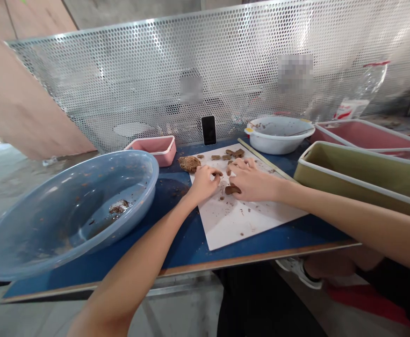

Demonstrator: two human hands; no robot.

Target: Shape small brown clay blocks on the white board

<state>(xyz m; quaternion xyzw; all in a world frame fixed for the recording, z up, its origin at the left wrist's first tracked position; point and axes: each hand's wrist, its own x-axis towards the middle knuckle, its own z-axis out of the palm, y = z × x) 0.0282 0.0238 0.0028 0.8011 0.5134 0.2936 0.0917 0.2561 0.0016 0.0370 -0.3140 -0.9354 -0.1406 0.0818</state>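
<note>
Both my hands rest on a white board [240,220] lying on the blue table. My left hand [205,181] is curled, pinching a small brown clay piece [217,173] between its fingertips. My right hand [252,180] lies close beside it, fingers bent over the same spot, with another brown clay piece [232,190] under its thumb side. A larger brown clay lump [190,163] sits at the board's far left corner. Several small shaped clay pieces [233,153] lie along the board's far edge. Brown crumbs dot the board.
A big blue basin [68,206] with wet residue fills the left of the table. A pink tray [155,147], a phone [209,130] propped against the perforated metal screen, a white bowl [278,133], a thin stick [266,161], an olive tray [359,175] and a pink tray [366,135] stand around.
</note>
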